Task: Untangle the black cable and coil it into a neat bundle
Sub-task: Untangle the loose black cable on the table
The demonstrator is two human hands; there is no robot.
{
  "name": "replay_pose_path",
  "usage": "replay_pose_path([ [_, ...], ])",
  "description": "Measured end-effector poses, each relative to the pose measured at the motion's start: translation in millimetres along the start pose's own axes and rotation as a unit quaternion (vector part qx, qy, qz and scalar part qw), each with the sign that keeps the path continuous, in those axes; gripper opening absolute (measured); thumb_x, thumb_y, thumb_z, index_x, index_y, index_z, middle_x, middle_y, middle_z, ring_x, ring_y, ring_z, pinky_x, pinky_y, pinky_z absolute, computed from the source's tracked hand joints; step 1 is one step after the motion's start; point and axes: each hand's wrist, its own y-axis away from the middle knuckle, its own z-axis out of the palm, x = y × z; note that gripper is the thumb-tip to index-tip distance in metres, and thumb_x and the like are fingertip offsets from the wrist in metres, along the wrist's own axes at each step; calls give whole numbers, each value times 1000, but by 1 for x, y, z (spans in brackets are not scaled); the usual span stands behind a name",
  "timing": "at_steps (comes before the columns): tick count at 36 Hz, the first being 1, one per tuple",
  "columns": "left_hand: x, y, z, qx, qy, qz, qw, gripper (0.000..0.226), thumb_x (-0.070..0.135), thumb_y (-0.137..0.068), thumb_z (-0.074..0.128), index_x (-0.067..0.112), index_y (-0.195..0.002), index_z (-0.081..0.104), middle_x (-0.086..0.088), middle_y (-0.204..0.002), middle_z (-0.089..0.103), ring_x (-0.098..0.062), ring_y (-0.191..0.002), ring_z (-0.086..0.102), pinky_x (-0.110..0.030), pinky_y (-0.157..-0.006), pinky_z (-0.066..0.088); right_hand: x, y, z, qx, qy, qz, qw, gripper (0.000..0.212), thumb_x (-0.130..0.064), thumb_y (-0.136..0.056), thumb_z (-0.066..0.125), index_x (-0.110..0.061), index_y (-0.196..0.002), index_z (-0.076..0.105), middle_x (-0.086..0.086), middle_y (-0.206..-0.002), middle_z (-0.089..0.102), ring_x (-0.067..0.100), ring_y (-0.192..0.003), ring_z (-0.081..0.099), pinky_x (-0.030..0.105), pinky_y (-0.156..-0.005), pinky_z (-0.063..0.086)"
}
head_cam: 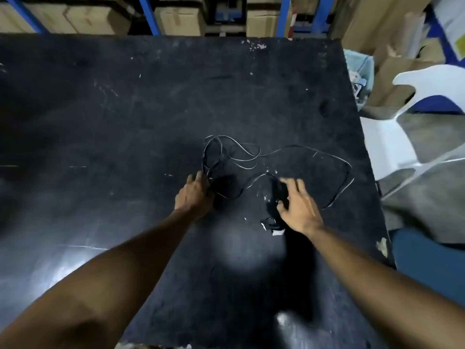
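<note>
Reaching onto the dark table [125,109], the left hand [195,193] pinned the tangled black cable [226,157], its fingers [193,178] curled at the knot, probably anchoring it. Loops trailed rightward to the right hand [298,207], fingers spread over a black block, likely the adapter.

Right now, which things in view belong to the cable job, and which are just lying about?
Job:
thin black cable, loose loops on the dark worn tabletop
left hand, at the tangle
right hand, over a dark blurred object

Lying about:
white plastic chair
brown cardboard boxes
</note>
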Motion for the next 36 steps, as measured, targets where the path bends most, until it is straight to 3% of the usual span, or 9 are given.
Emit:
replay_pose_path([
  [4,4,-15,6,36,23,41,998,58,41,-87,69,36,-139,44,-7,-133,40,-38,-118,58,-49,-79,58,-33,-28,9,19,23,-79,996,89,-18,-84,73,-33,-160,30,2,-165,26,35,-123,65,48,-91,61],
  [8,14,-35,9,27,15,90,995,54,44,-88,75,32,-139,60,-11,-137,47,-36,-127,50,-46,-92,56,-48,-50,18,-55,46,-110,991,50,-19,-90,72,-21,-139,63,3,-144,54,29,-125,63,35,-100,51],
  [13,23,-38,2,7,77,82,994,22,33,-102,58,13,-96,65,-20,-104,74,-44,-98,69,-44,-75,54,-49,-46,11,-52,51,-64,995,17,-26,-94,68,-19,-108,73,3,-118,63,30,-104,71,41,-90,58],
  [19,-7,-23,-21,53,234,38,970,23,20,-103,60,12,-82,60,-8,-74,67,-24,-73,56,-40,-69,47,-17,-39,-20,0,91,35,995,12,-35,-93,71,-26,-97,76,4,-108,69,36,-98,72,40,-84,60],
  [23,-27,-19,-39,40,374,-28,926,21,14,-108,55,1,-106,72,-9,-77,65,-20,-68,61,-32,-62,50,1,-36,-35,6,118,102,988,13,-42,-91,73,-31,-97,78,4,-105,79,38,-99,74,40,-84,60],
  [26,-34,-8,-50,15,462,-67,884,25,7,-110,48,-3,-118,69,0,-60,48,-1,-42,45,-19,-46,39,4,-31,-41,-2,133,125,983,13,-43,-90,75,-32,-96,79,7,-103,81,38,-100,75,39,-84,60],
  [29,-33,5,-57,-12,509,-81,857,28,5,-111,45,-4,-127,66,-1,-66,36,0,-40,35,-15,-41,28,1,-28,-42,-26,150,127,980,18,-40,-89,76,-34,-106,79,6,-116,78,36,-107,74,39,-88,60],
  [33,-29,21,-68,-32,542,-60,838,30,6,-112,43,-4,-132,63,-2,-68,33,-1,-41,34,-14,-42,25,-16,-24,-37,-31,176,81,981,58,-41,-86,78,-27,-139,58,8,-143,43,36,-121,64,44,-96,57],
  [36,-25,28,-75,-42,547,-60,834,29,10,-110,51,1,-131,68,-3,-69,50,1,-42,46,-13,-44,36,-42,-15,-30,31,165,-9,986,49,-27,-82,74,-19,-129,61,10,-133,46,36,-112,62,42,-91,56],
])
